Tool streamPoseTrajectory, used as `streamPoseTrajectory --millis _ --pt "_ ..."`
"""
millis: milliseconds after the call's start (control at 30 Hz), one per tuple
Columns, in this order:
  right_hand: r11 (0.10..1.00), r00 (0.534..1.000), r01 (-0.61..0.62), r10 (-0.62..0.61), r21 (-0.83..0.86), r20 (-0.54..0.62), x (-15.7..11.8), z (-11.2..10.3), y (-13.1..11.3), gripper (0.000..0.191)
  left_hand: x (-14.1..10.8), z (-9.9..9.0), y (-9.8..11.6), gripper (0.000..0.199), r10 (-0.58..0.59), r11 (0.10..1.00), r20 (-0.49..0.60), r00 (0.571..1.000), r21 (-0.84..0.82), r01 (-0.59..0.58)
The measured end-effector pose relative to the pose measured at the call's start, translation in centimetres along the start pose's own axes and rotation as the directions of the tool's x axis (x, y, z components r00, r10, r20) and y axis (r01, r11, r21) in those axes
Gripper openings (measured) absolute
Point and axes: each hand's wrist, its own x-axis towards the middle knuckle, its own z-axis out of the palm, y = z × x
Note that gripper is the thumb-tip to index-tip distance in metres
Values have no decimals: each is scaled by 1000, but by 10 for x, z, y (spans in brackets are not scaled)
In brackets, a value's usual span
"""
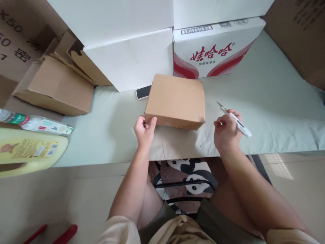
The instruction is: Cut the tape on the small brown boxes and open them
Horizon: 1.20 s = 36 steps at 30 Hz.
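A brown cardboard box [176,96] with closed faces is in front of me, slightly tilted above the pale green tablecloth [122,125]. My left hand [144,130] grips its near left corner, thumb on the front side and fingers mostly hidden behind. To the right of the box, my right hand [228,130] is closed around a white-handled utility knife [240,125]. The knife's thin blade points up and left, apart from the box. A dark-screened phone [143,92] lies partly hidden behind the box's left edge.
White cartons [132,59] and a red-and-white water carton [210,51] stand along the back. Brown boxes [61,84] fill the left side. A plastic bottle [38,123] and a yellow jug [35,147] lie at the left edge. A large brown carton [299,40] stands at right.
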Motion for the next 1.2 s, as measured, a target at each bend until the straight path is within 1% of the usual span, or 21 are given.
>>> streamPoseTrajectory --millis 67,133,200,233,267,300,333,367,400,467,500,533,600,700,767,867,933,1100,1200 --pt "997 997 48 -44 57 -67 4 -1 -6 16 -4 4 1 50 11 1000 72 997 -22 -9" --pt "985 985 158 -152 63 -87 3 -3 -19 15 -6 7 0 55 18 998 142 990 -57 -10" --pt "959 959 282 -281 28 -37 -4 -4 -36 17 -6 9 -2 59 14 997 218 976 -76 2" --pt "945 944 328 -328 2 25 -9 -3 -46 16 -6 10 -3 60 9 997 254 967 -74 10" --pt "936 931 351 -346 -30 115 -15 -2 -55 15 -6 11 -3 61 1 998 288 958 -64 19" --pt "933 915 353 -328 -74 236 -20 1 -65 14 -7 12 -4 62 -11 998 316 949 -53 29" --pt "925 886 356 -291 -129 360 -25 5 -73 14 -7 13 -4 63 -25 998 335 942 -40 41" --pt "915 841 358 -230 -186 490 -30 9 -80 14 -7 14 -4 64 -40 998 347 937 -29 53" --pt "910 786 347 -148 -229 601 -34 14 -86 17 -8 14 -4 65 -52 998 356 933 -19 62" --pt "901 682 337 -34 -274 730 -39 24 -92 27 -9 16 -2 66 -61 998 375 925 3 64" --pt "897 647 338 -2 -284 762 -40 29 -92 31 -9 16 -2 67 -61 998 386 921 13 61" --pt "892 628 345 11 -292 778 -41 32 -91 34 -9 15 -1 67 -62 998 398 915 21 58" --pt "883 624 356 19 -306 781 -42 35 -87 33 -9 14 -1 67 -72 997 423 903 34 63" --pt "898 628 314 48 -310 777 -43 34 -80 30 -7 11 -2 68 -97 995 457 884 65 76" --pt "899 625 310 53 -311 778 -43 33 -78 29 -5 10 -3 67 -105 994 478 872 82 75" --pt "871 619 379 12 -312 785 -43 33 -76 27 -4 11 -4 66 -100 994 505 857 94 61" --pt "862 614 403 -4 -309 790 -44 34 -76 27 -4 13 -4 66 -90 994 516 852 93 49" --pt "865 657 388 -19 -317 753 -45 34 -76 28 -4 15 -5 63 -62 997 518 853 66 32" --pt "861 653 413 -54 -295 756 -46 32 -76 27 -4 15 -5 61 -58 997 528 848 66 27"
